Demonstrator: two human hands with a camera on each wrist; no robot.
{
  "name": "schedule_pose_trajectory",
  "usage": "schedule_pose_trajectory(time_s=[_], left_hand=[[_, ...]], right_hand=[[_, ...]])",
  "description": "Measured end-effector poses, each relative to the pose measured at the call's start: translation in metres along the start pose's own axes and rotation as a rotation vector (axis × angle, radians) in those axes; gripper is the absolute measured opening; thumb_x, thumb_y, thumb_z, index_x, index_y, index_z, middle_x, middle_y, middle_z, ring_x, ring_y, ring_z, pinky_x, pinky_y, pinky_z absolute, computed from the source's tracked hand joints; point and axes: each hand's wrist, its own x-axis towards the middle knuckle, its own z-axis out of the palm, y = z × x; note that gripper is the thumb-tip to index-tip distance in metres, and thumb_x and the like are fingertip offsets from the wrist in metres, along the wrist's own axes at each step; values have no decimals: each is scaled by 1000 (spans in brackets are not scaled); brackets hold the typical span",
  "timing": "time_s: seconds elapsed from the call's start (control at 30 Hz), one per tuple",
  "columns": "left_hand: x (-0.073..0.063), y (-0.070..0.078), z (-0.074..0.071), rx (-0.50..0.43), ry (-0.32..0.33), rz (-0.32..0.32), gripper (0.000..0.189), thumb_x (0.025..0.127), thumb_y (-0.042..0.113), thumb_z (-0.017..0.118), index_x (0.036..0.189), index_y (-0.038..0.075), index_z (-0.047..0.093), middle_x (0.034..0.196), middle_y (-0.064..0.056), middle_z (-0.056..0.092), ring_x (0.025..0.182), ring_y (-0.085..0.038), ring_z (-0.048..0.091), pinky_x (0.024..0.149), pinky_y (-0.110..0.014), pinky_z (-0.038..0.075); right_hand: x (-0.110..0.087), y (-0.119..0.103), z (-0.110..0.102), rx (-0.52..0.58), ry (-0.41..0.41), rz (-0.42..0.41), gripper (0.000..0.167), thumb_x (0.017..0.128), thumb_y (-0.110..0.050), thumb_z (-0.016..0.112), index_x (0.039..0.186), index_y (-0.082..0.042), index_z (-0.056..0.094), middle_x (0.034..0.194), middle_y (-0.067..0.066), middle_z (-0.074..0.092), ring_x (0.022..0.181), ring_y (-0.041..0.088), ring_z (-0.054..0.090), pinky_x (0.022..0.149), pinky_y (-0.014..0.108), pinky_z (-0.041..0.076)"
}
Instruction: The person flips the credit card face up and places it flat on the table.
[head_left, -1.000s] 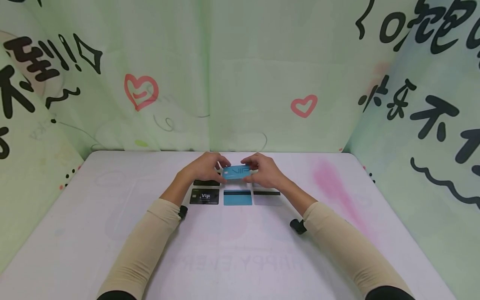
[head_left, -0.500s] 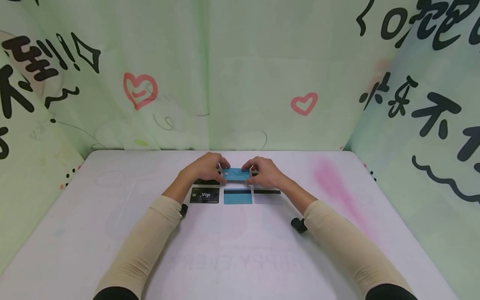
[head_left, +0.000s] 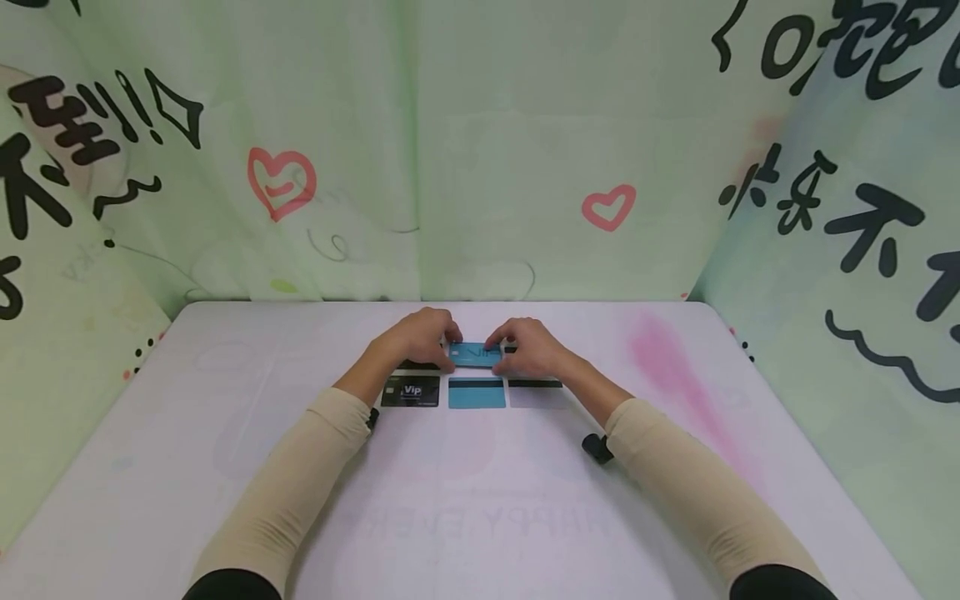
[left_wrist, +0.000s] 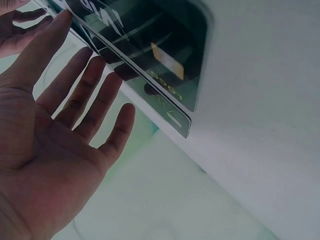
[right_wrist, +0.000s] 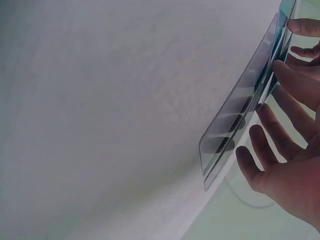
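A blue VIP card (head_left: 475,353) sits in the middle of the back row of cards, low over the table. My left hand (head_left: 422,337) pinches its left end between thumb and fingers, and my right hand (head_left: 529,345) pinches the right end. Under the left hand a black card (head_left: 417,365) is partly covered. Beneath the right hand, another card is mostly hidden, only its dark stripe showing. In front lie a black Vip card (head_left: 410,392), a blue card (head_left: 477,397) with a dark stripe, and a pale card (head_left: 536,396) with a dark stripe.
The cards lie on a white table (head_left: 450,517) with a pink smear at its right. Green cloth walls (head_left: 495,150) with hearts and black writing rise behind and at both sides. A dark wrist device (head_left: 597,449) hangs below the right sleeve.
Both hands have lowered the blue VIP card toward the table and slightly toward me, into line between the back-row cards. The front-row cards have stayed put.
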Motion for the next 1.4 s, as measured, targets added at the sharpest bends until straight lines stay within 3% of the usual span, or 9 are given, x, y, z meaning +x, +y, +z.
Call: schedule_pose_trajectory(time_s=[0.47,1.0,1.4], left_hand=[[-2,0,4,32,13,-19,53,81,28,89,128,8,73,124,-6,70,107,-22,63,100,-42,52],[-3,-2,6,34,13,-6,53,82,28,88,129,9,73,125,-6,68,103,-21,61,98,-41,53],[-3,-1,5,38,12,-13,57,83,28,88,133,9,70,127,-7,68,106,-22,62,101,-41,52]], right_hand=[[-3,-2,-1,-50,-10,-57,34,84,-14,85,117,-12,80,129,11,72,123,33,64,108,48,49],[-3,-2,1,-20,-9,1,40,82,-15,87,120,-15,78,128,8,72,125,33,61,109,48,48],[-1,-1,0,-31,-3,-17,44,81,-14,87,124,-13,76,125,9,73,124,34,62,109,48,48]])
